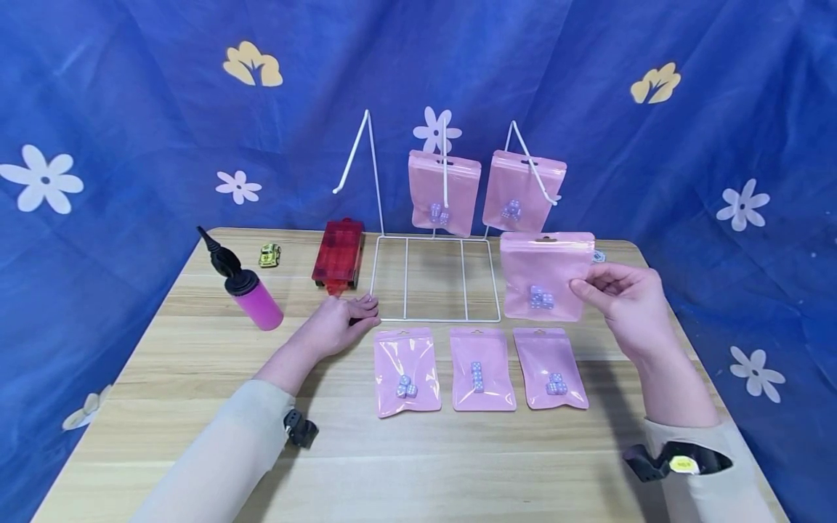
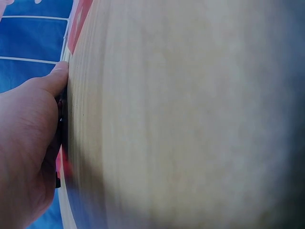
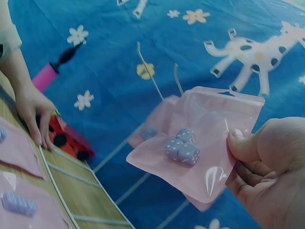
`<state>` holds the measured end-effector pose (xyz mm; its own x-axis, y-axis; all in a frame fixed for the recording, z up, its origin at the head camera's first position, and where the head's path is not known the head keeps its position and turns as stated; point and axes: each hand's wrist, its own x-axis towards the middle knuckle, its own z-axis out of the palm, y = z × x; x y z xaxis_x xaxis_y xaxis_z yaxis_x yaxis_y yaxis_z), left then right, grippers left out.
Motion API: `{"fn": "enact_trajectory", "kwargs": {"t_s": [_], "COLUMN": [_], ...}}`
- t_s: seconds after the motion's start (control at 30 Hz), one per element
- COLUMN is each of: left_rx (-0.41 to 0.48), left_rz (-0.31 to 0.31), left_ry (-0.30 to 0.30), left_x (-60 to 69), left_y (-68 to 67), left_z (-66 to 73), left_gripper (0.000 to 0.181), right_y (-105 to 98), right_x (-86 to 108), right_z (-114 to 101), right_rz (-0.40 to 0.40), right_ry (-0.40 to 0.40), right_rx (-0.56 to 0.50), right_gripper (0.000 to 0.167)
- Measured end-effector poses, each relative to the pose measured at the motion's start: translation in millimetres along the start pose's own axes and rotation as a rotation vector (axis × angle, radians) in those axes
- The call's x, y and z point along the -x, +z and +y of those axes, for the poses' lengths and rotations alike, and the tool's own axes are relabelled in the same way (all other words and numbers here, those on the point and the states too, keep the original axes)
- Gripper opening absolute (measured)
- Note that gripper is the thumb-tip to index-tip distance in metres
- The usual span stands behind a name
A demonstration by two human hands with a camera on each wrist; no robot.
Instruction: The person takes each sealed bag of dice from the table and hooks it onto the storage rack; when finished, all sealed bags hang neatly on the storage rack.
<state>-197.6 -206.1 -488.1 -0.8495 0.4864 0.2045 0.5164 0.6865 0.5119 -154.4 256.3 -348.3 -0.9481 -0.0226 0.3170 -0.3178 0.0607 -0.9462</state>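
Note:
Between its thumb and fingers my right hand (image 1: 631,309) pinches the right edge of a pink zip pouch (image 1: 523,265); lilac dice (image 3: 183,148) show through it. The pouch is raised near the right front of a white wire display rack (image 1: 434,320). My left hand (image 1: 333,323) holds the rack's front left corner at the tabletop, thumb (image 2: 59,71) against the wire. Two similar pouches hang at the rack's middle hook (image 1: 445,185) and right hook (image 1: 532,171). The left hook (image 1: 349,152) bears nothing. Three more pouches, including a left one (image 1: 386,363), lie in front.
Left of the rack stands a red toy vehicle (image 1: 338,250), with a small yellow-green toy car (image 1: 269,255) farther left. A pink and black hand pump (image 1: 258,301) lies beside my left forearm. Behind the wooden table (image 1: 418,472) hangs a blue patterned cloth (image 1: 163,109).

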Motion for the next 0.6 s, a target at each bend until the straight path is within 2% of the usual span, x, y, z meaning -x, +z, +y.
{"fn": "enact_trajectory", "kwargs": {"t_s": [0.27,0.6], "left_rx": [0.003,0.008], "left_rz": [0.014,0.011], "left_ry": [0.008,-0.001], "left_x": [1.0,1.2], "left_y": [1.8,2.1], "left_z": [-2.5,-2.2], "left_gripper": [0.030,0.030], "right_y": [40,89], "right_x": [-10.1,-19.3], "right_z": [-9,-20], "right_rz": [-0.043,-0.108], "right_ry": [-0.025,-0.060], "right_rx": [-0.065,-0.142], "right_gripper": [0.010,0.020]}}
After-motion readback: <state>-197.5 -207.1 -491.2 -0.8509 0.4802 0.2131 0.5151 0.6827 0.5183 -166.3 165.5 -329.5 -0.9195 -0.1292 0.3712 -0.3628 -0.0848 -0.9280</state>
